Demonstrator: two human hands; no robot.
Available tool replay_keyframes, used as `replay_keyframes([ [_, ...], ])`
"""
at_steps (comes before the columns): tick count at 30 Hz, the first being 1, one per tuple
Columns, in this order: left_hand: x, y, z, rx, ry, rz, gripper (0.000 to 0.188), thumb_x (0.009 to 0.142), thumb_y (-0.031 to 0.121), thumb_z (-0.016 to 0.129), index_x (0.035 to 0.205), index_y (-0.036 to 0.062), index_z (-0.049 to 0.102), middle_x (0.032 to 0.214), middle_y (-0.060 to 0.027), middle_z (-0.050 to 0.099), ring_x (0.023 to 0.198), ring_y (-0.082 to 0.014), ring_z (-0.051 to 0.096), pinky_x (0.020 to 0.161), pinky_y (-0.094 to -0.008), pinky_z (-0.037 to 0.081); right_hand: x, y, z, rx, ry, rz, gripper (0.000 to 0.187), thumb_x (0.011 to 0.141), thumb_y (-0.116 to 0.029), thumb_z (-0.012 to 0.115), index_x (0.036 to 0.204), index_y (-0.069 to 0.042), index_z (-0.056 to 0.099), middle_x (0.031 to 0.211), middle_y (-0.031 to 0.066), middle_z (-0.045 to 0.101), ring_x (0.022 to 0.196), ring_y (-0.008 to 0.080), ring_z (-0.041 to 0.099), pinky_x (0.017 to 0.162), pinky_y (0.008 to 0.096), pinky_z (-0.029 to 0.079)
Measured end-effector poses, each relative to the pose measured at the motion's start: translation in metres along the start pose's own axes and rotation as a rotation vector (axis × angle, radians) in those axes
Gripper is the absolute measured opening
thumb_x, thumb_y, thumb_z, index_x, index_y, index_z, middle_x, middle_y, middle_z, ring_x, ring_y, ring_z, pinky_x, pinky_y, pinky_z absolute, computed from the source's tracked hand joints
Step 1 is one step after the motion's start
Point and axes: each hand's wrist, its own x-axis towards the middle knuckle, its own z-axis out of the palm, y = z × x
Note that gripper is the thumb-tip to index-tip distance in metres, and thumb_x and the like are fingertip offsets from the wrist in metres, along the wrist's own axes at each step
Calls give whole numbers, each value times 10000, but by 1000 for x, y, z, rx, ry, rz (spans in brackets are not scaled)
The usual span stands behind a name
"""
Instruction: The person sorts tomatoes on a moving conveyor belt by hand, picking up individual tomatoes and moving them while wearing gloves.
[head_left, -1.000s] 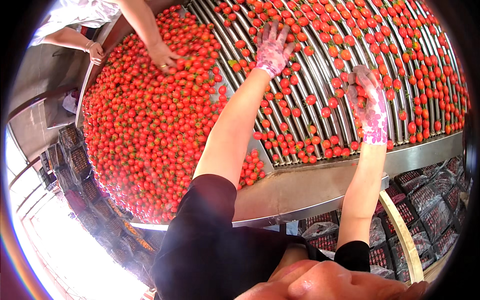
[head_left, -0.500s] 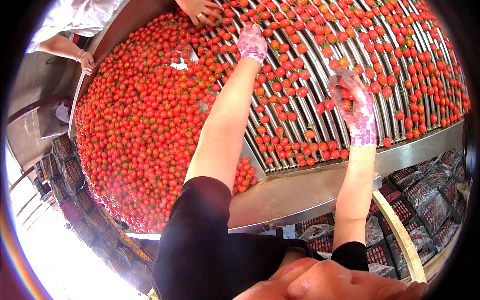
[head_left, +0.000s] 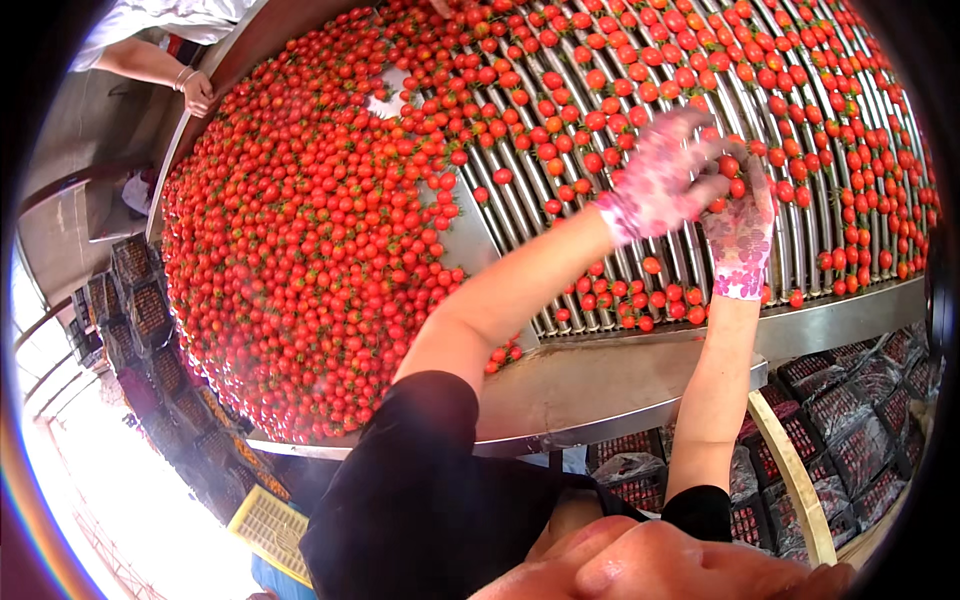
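Note:
Both my hands wear pale gloves with pink flowers, over a slatted metal roller bed strewn with red cherry tomatoes. My right hand is cupped, palm up, with its fingers curled round a few cherry tomatoes. Right against it, my left hand reaches across from the left, its fingertips at the right hand's thumb and fingers. Motion smears the left fingers, so whether they grip a tomato cannot be made out. A dense mass of cherry tomatoes, many with green stems, fills the metal pan left of the rollers.
A metal rim runs along my side of the bed. Across the pan, a co-worker's hand rests at the edge. Dark crates of tomatoes, some under plastic, stand below right; more crates stand left, near a yellow crate.
My left hand has swung from the far rollers right and nearer, up to my right hand, which has shifted slightly right. The co-worker's far hand has mostly left the view.

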Motion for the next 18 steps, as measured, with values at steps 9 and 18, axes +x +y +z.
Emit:
replay_keyframes([
  [9, -55, -144, -151, 186, 310, -593, 264, 860, 58, 701, 1122, 40, 675, 1141, -102, 643, 1022, -172, 636, 849, -306, 558, -4, -6, 17, -448, -126, 111, 274, 935, -247, 583, 1024, 5, 644, 962, 81, 607, 664, 95, 474, 562, 203, 356],
  [18, -9, 15, -47, -524, -265, -323, 268, 906, 173, 556, 1096, 65, 710, 1117, -116, 684, 1053, -285, 655, 966, -376, 483, -7, 6, -12, -722, -303, 477, 313, 857, -311, 688, 1109, -128, 662, 1031, 8, 631, 912, 126, 584, 708, 258, 461],
])
